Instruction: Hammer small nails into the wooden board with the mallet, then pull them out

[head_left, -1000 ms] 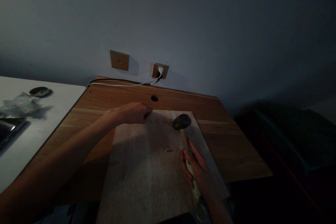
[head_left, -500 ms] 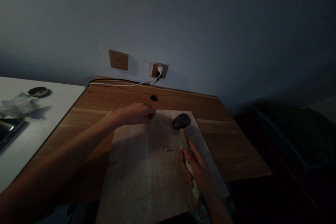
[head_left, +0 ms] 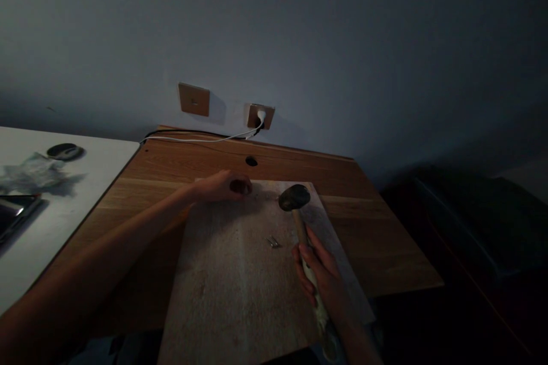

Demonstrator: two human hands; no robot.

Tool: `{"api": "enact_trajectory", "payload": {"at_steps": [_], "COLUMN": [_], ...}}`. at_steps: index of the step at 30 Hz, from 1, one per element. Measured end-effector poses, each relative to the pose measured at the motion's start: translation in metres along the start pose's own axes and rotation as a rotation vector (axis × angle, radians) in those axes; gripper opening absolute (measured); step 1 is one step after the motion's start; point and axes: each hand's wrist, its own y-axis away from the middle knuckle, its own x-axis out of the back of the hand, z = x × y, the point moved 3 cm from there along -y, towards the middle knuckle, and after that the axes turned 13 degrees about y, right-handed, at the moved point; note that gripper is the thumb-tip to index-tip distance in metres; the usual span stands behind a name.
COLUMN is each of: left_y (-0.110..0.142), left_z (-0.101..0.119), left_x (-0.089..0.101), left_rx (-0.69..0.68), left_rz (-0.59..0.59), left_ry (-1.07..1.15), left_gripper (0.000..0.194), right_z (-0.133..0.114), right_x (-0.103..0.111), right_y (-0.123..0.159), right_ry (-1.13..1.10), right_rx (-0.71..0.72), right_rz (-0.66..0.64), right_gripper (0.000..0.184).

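Observation:
A pale wooden board (head_left: pixel 231 285) lies on a brown wooden desk (head_left: pixel 180 165). My right hand (head_left: pixel 319 274) is wrapped round the wooden handle of a hammer (head_left: pixel 295 199), whose dark head rests near the board's far right corner. My left hand (head_left: pixel 222 187) reaches to the board's far edge, fingers curled in a pinch on something too small and dim to name. A few small loose nails (head_left: pixel 273 242) lie on the board between my hands.
A white table (head_left: pixel 64 205) adjoins the desk on the left, with a dark round object (head_left: pixel 65 151), crumpled plastic (head_left: pixel 29 174) and a dark flat device (head_left: pixel 12 211). Two wall plates (head_left: pixel 194 99), one with a white plug and cable (head_left: pixel 257 120), sit behind. Dark furniture (head_left: pixel 479 222) stands on the right.
My left hand has dropped lower onto the board's far edge, fingers curling in. The hammer head has shifted slightly left. My right hand has hardly moved.

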Motion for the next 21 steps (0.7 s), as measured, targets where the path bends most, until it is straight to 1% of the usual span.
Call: {"api": "enact_trajectory", "payload": {"at_steps": [2,4,7,10,13,15,19,21], "left_y": [0.000,-0.001,-0.002,-0.001,-0.001,0.000,-0.001,-0.001], "left_z": [-0.001,-0.001,-0.002,-0.003,-0.004,-0.003,-0.003,-0.006], "left_x": [0.000,-0.001,-0.003,-0.003,-0.002,-0.001,-0.002,-0.002], "left_rx": [-0.008,-0.007,-0.012,-0.003,0.017,-0.001,-0.045,-0.031], "left_rz": [0.025,0.045,0.043,0.032,0.074,0.089,0.019,0.010], "left_ry": [0.003,-0.001,-0.007,-0.016,-0.024,-0.016,0.023,0.015], "left_gripper": [0.031,0.027,0.024,0.028,0.032,0.029,0.025,0.031], "right_z": [-0.006,-0.014,-0.025,-0.034,-0.043,-0.047,-0.049,-0.045], "right_x": [-0.005,-0.010,-0.019,-0.028,-0.036,-0.041,-0.047,-0.049], "right_y": [0.000,-0.001,-0.005,-0.008,-0.011,-0.011,-0.013,-0.015], "right_ry": [0.000,0.002,0.005,0.016,0.042,0.050,0.041,0.051], "right_rx": [0.015,0.028,0.044,0.068,0.089,0.110,0.132,0.133], "right_rz": [-0.021,-0.043,-0.091,-0.145,-0.197,-0.227,-0.258,-0.259], "right_gripper": [0.073,0.072,0.073,0.071,0.068,0.068,0.069,0.070]}}
